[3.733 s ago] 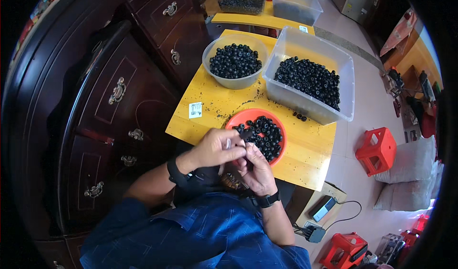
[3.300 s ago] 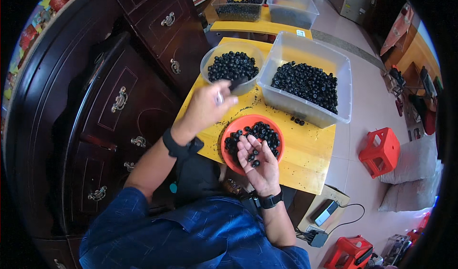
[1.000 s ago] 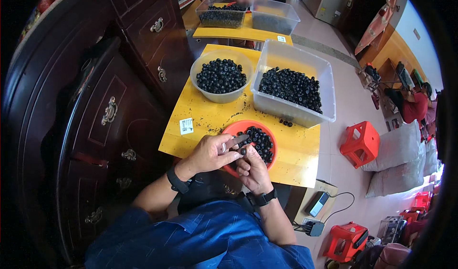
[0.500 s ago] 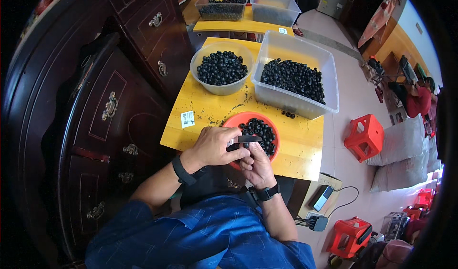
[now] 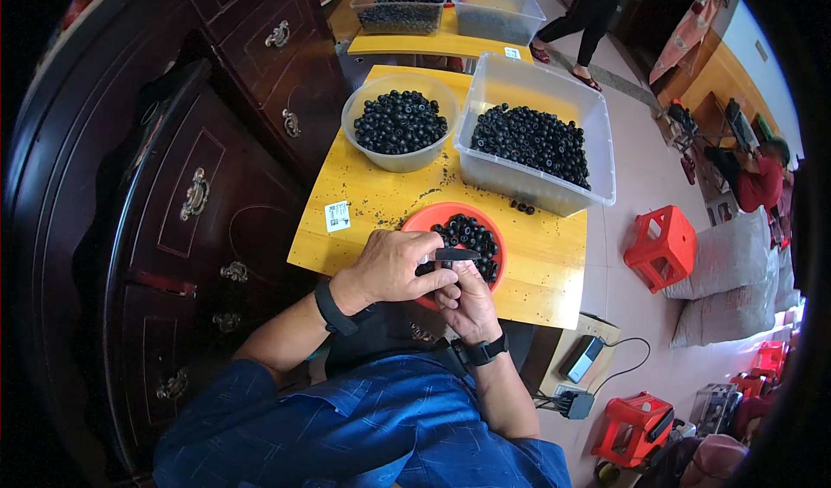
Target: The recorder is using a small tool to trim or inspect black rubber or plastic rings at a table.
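Note:
Over the near side of a red-orange bowl (image 5: 414, 222), my two hands meet. My left hand (image 5: 388, 266) is closed round a dark, flat, blade-like tool (image 5: 459, 254) that points to the right; its handle is mostly covered by my fingers. My right hand (image 5: 469, 305) is closed in a pinch just under the blade, with the thumb up against it. A small black round part seems to be between its fingertips, largely hidden. Loose black ring-like parts (image 5: 472, 230) fill the bowl behind my hands.
On the yellow table (image 5: 541, 267), a round clear tub (image 5: 398, 161) and a rectangular clear bin (image 5: 528, 185) hold many black parts. A white label (image 5: 338, 216) and black scraps lie nearby. Dark drawers (image 5: 195, 194) flank the left; a red stool (image 5: 661, 247) stands right.
My left thumb has shifted right, closer to my right fingertips, and the blade has moved slightly right. In the background, a person in dark trousers has stepped further into view.

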`<state>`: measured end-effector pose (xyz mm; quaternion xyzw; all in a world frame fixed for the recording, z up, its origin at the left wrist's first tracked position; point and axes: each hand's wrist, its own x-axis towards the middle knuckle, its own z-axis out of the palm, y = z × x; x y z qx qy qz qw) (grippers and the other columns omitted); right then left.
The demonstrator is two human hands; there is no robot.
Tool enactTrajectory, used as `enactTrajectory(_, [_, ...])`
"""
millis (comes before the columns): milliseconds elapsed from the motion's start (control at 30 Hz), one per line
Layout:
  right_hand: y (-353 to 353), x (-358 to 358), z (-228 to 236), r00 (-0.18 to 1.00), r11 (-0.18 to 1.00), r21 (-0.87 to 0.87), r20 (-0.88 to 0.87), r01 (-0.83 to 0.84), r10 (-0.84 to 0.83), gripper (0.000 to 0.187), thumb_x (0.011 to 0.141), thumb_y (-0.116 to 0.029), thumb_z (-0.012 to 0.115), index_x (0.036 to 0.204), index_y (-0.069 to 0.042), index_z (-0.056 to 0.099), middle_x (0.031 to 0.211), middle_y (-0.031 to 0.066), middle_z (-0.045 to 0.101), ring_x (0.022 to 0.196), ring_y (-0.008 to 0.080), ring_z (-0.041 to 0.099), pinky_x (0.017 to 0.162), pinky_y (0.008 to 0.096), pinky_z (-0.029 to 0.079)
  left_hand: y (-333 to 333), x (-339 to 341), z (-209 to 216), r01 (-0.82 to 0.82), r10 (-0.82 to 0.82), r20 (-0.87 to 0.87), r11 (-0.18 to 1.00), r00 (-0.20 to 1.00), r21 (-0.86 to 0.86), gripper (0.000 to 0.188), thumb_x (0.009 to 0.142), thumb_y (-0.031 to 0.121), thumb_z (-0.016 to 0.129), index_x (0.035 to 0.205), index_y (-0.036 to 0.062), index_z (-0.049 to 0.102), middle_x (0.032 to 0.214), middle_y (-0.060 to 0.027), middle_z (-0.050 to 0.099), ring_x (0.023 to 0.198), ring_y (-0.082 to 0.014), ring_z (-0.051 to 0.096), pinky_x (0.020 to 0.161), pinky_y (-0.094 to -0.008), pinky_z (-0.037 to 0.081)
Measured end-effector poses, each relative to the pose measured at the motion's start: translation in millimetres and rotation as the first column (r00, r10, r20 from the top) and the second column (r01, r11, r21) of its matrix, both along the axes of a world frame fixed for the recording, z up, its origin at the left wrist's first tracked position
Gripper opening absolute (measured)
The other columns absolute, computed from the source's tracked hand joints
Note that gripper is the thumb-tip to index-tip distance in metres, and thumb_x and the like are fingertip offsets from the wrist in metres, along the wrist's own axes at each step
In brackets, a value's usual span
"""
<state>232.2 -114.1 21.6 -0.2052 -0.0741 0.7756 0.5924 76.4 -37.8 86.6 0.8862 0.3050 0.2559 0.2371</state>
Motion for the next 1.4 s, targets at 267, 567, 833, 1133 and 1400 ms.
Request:
enactTrajectory(267, [1,-2,-7,0.998,0.998,-0.001,0.012,0.056,-0.056,0.014,0.100,-0.016,0.054,0.111,-0.008,0.055,0.083,-0.0029,0.056,0.057,0.0002,0.046,0.046,0.0161,0.040,-2,1,-5,-0.002,0.002,-0.016,1.000,1.000,0.008,0.036,0.083,0.038,0.071,0.077,0.0056,0.057,0.069,-0.0111,0.061,0.062,-0.0334,0.063,0.054,-0.0417,0.048])
enactTrajectory(567, [3,1,-5,0.998,0.998,-0.019,-0.006,0.068,-0.068,0.003,0.098,-0.013,0.056,0.098,-0.010,0.055,0.080,-0.0015,0.057,0.057,0.0013,0.046,0.047,0.0155,0.039,-4,3,-11,-0.034,0.034,-0.056,0.999,0.998,0.010,0.037,0.085,0.039,0.069,0.072,0.0073,0.056,0.067,-0.0112,0.063,0.061,-0.0330,0.063,0.054,-0.0440,0.048])
enactTrajectory(833, [5,8,-2,0.992,0.998,-0.041,-0.112,0.055,-0.059,0.018,0.100,-0.025,0.057,0.110,-0.010,0.057,0.083,-0.0027,0.057,0.057,0.0017,0.046,0.048,0.0167,0.039,0,4,2,0.003,0.023,0.167,0.988,0.986,-0.157,0.025,0.082,0.016,0.076,0.102,0.0052,0.066,0.071,-0.0077,0.067,0.060,-0.0182,0.065,0.057,-0.0300,0.050])
enactTrajectory(1133, [2,6,3,0.999,1.000,-0.005,-0.031,0.016,-0.016,0.019,0.100,-0.027,0.056,0.110,-0.010,0.057,0.082,-0.0042,0.055,0.057,0.0018,0.044,0.047,0.0164,0.037,1,11,-14,0.066,0.047,0.250,0.902,0.967,-0.427,0.020,0.084,0.012,0.073,0.101,0.0026,0.067,0.075,-0.0082,0.068,0.062,-0.0098,0.060,0.059,-0.0266,0.048])
enactTrajectory(1400, [1,6,-5,0.996,0.999,-0.045,-0.081,0.030,-0.034,0.019,0.099,-0.027,0.058,0.108,-0.010,0.058,0.089,-0.0024,0.060,0.063,0.0047,0.048,0.055,0.0188,0.043,12,11,-1,-0.015,0.026,0.060,0.983,0.998,-0.182,0.016,0.079,0.015,0.073,0.088,0.0043,0.065,0.067,-0.0116,0.063,0.058,-0.0214,0.064,0.057,-0.0319,0.049])
